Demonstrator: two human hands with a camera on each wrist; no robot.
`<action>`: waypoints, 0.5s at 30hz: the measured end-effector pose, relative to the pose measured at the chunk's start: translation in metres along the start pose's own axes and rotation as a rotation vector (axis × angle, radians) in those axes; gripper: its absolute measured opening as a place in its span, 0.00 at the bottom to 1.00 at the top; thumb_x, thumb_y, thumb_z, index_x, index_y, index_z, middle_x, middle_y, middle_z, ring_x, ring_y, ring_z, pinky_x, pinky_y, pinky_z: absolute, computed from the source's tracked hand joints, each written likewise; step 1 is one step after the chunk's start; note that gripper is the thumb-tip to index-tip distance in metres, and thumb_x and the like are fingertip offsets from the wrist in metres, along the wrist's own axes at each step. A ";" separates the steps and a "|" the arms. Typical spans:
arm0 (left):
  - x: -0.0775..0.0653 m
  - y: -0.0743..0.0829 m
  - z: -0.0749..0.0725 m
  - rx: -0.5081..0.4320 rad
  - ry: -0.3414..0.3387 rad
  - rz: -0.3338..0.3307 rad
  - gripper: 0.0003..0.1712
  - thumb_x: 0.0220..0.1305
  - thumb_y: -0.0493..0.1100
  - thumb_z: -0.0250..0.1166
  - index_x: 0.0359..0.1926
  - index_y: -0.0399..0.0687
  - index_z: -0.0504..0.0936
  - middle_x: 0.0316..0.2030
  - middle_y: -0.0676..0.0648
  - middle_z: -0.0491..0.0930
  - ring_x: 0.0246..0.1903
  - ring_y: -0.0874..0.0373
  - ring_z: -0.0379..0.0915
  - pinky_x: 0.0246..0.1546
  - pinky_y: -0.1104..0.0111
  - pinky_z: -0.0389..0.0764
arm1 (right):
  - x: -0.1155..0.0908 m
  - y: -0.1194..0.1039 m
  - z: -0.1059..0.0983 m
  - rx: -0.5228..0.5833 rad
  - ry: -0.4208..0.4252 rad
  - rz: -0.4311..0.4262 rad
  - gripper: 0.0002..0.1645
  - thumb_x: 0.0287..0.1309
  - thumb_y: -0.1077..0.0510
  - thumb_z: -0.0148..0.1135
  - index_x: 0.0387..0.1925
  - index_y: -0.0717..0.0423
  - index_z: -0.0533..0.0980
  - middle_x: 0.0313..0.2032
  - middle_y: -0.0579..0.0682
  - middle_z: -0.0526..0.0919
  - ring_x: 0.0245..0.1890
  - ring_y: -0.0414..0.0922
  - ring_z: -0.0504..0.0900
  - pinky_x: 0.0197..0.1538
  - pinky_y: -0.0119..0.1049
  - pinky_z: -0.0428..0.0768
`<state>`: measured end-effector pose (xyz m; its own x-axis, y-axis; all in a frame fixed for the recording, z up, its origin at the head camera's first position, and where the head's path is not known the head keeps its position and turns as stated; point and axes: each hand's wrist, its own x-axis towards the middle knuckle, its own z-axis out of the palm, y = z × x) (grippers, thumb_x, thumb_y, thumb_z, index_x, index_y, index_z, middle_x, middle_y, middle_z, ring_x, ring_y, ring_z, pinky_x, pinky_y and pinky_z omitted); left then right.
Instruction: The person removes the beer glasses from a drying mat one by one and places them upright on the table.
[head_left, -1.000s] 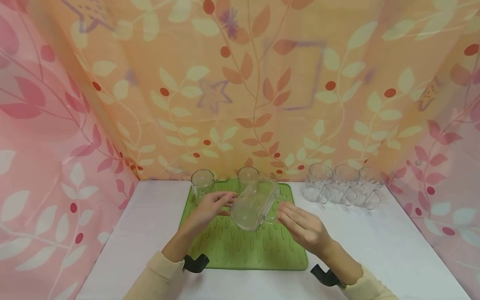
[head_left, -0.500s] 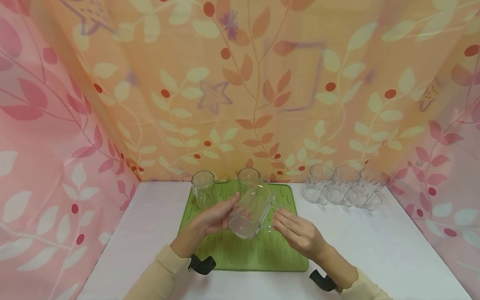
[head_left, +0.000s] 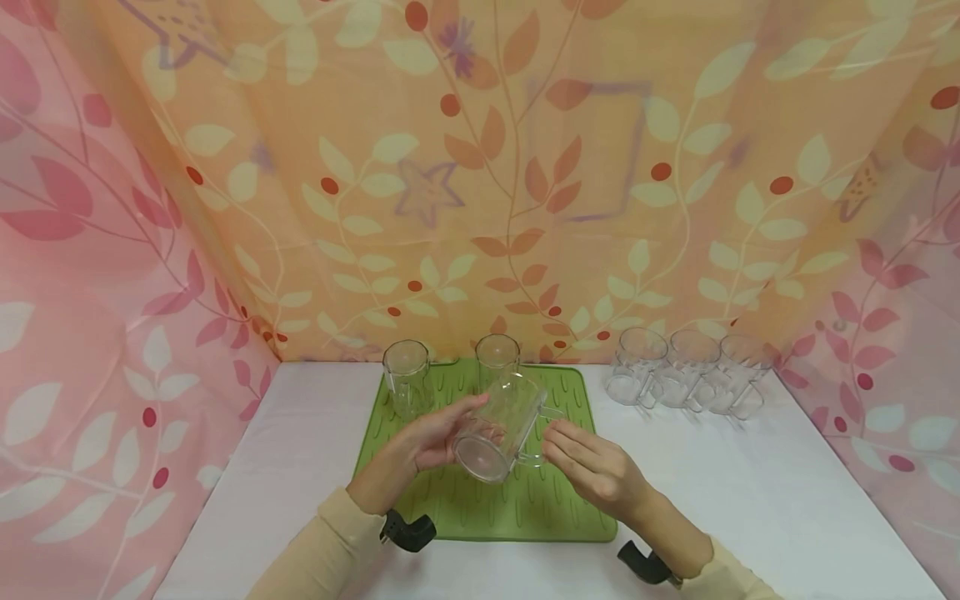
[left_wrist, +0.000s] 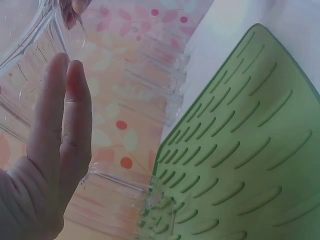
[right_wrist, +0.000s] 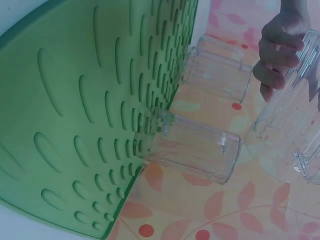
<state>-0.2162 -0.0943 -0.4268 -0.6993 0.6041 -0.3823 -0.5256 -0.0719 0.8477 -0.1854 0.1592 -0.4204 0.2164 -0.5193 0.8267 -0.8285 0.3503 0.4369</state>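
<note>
Tilted over the green mat, a clear glass mug point(head_left: 501, 421) is held between both hands, its base toward the head camera and its mouth pointing away. My left hand point(head_left: 435, 435) grips the mug's side, thumb along the wall and fingers showing through the glass. In the right wrist view, bent fingers of that left hand point(right_wrist: 281, 50) lie against the mug point(right_wrist: 280, 135). My right hand point(head_left: 594, 468) pinches the handle at the right; its fingertips cover part of it. Two more glass mugs, one at the left point(head_left: 406, 375) and one in the middle point(head_left: 498, 354), stand at the mat's far edge.
The ribbed green drying mat point(head_left: 525, 512) lies on a white table point(head_left: 757, 500). Three glass mugs point(head_left: 686, 371) stand in a row at the back right. A patterned curtain point(head_left: 510, 275) rises behind the table, with pink panels at both sides.
The left hand has come from beside the mug to gripping its side. The mug has been lowered slightly toward the person and turned a little; the right hand keeps hold of the handle.
</note>
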 end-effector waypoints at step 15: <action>-0.002 0.000 -0.003 -0.017 -0.034 0.045 0.38 0.74 0.58 0.45 0.70 0.33 0.52 0.39 0.52 0.82 0.37 0.66 0.82 0.39 0.72 0.85 | -0.013 0.000 0.002 0.038 -0.098 0.137 0.14 0.69 0.59 0.55 0.33 0.58 0.85 0.33 0.55 0.89 0.35 0.51 0.88 0.37 0.38 0.87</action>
<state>-0.2165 -0.0977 -0.4275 -0.7055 0.6269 -0.3307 -0.5024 -0.1132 0.8572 -0.1897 0.1646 -0.4318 0.0504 -0.5430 0.8382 -0.8662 0.3940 0.3072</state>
